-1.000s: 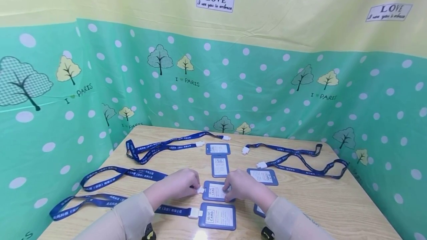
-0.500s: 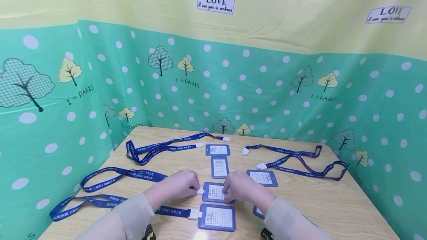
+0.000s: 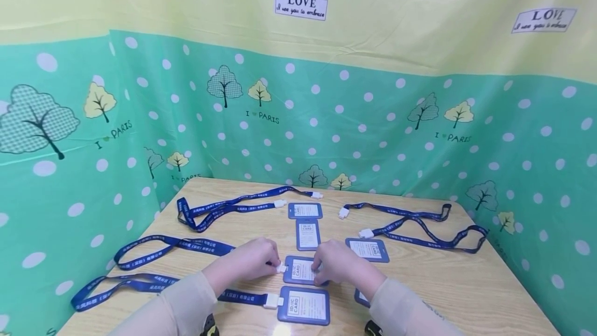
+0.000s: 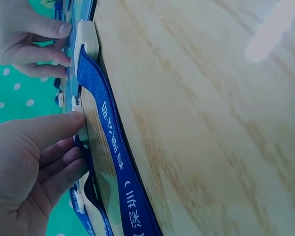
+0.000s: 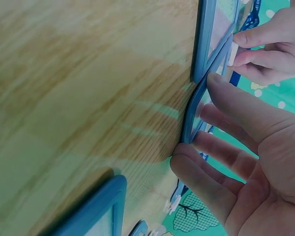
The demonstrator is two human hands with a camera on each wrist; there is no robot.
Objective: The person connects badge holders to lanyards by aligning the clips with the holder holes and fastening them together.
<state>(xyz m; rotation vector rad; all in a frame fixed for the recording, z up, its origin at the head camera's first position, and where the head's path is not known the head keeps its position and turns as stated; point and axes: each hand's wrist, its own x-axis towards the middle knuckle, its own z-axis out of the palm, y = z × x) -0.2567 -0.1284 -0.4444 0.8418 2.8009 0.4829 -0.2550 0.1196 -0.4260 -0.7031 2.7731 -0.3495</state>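
My left hand (image 3: 249,259) pinches the white clip (image 4: 80,118) of a blue lanyard (image 3: 198,245) between thumb and fingers. The clip sits right at the slotted end of a blue ID card holder (image 3: 295,271) lying sideways on the table. From the other side, my right hand (image 3: 339,262) grips that holder, thumb on its near edge and fingers on its far edge. Closer to me lies another ID card holder (image 3: 310,306), with a white clip (image 3: 272,301) and lanyard at its slotted end.
Further back lie two more holders (image 3: 308,235), with lanyards (image 3: 224,206) at the back left and lanyards (image 3: 434,240) at the back right. A holder (image 3: 367,250) lies beyond my right hand; another (image 3: 360,297) is partly hidden under that forearm. A patterned curtain (image 3: 317,113) surrounds the wooden table (image 3: 457,289).
Both hands keep their hold on the clip and the holder in nearly the same place. The head view has tilted up very slightly.
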